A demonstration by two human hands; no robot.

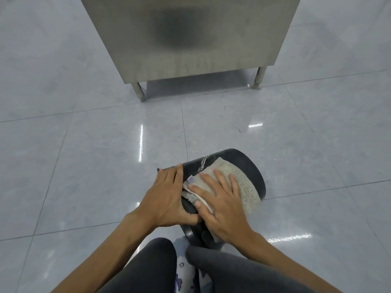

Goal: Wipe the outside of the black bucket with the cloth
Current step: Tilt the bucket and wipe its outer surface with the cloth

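Black bucket [252, 166] lies on its side on the floor [95, 144] by the knees; near end hidden by hands & legs. Right hand [222, 205]: fingers spread flat on cloth [248, 190]. Left hand [165, 196]: fingers together, flat on bucket's side. Open floor both sides; steel cabinet [190, 43] well beyond.

Both hands [190, 199] press cloth [243, 187] onto tipped black bucket [249, 166].

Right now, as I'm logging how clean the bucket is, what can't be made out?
Head view:
- Wall of the black bucket under the cloth, left hand and right hand: covered by them.
- Its floor-facing side: hidden by its own body.
- Its opening: blocked by the right hand and knees.
- Top of the steel cabinet: cut off by the upper edge.
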